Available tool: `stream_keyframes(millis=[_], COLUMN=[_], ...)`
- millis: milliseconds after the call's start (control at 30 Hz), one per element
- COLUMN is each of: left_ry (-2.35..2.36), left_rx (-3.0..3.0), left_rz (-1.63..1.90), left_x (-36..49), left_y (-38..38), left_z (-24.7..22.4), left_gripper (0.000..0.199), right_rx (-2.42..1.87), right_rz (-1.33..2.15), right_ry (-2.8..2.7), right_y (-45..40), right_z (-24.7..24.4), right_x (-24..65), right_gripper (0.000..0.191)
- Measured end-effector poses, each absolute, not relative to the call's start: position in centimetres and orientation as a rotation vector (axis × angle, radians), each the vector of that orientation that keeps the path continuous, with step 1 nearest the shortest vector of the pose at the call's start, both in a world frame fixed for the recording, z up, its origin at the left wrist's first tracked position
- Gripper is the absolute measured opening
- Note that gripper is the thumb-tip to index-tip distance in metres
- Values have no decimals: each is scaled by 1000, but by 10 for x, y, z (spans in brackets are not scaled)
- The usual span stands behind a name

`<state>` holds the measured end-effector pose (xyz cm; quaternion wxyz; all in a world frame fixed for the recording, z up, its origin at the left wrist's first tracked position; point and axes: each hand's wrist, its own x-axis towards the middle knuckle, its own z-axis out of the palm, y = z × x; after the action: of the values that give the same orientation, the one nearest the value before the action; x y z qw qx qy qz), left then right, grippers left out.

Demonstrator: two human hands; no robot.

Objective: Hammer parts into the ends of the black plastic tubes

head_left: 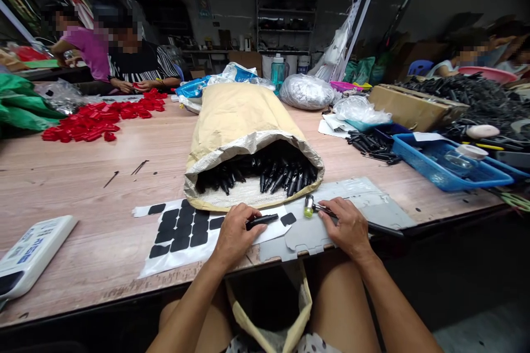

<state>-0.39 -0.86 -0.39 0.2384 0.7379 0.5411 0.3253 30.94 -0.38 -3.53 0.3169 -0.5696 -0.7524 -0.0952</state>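
A wood-patterned table [103, 198] spans the foreground, and on it lies a cream paper sack [244, 110], its mouth facing the person, showing a whitish lining and a heap of black tubular parts [285, 171]. In front of the sack, to the right, is a scuffed grey board [372, 207]; to the left is a white sheet [151, 267] bearing rows of black, round-cornered patches [182, 237]. The right hand [345, 226] has its thumb and fingers closed around the small hammer [309, 206], which has a shiny metal head, a translucent yellow-green face and a dark handle reaching out past the palm. The left hand [238, 231] pinches a black piece [267, 219] between thumb and fingers above the sheet, near the table's front edge. This piece is slim, rounded and slightly glossy, with its narrower tip pointing right, towards a loose patch [289, 219]; its other end is hidden by the hand.
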Motion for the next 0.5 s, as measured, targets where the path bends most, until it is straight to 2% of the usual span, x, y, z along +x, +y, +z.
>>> stream_keyframes(millis=[267, 500], left_ry=[1484, 1486], left_rx=[1978, 1990], left_rz=[865, 841], left_x=[-6, -4], left_y=[-9, -7], left_z=[-2, -4], left_gripper=[13, 14], right_rx=[-1468, -1170], right_rz=[-207, 199], right_ry=[-1971, -1809], right_y=[-8, -31], right_z=[-23, 13], right_x=[305, 243], right_gripper=[17, 20])
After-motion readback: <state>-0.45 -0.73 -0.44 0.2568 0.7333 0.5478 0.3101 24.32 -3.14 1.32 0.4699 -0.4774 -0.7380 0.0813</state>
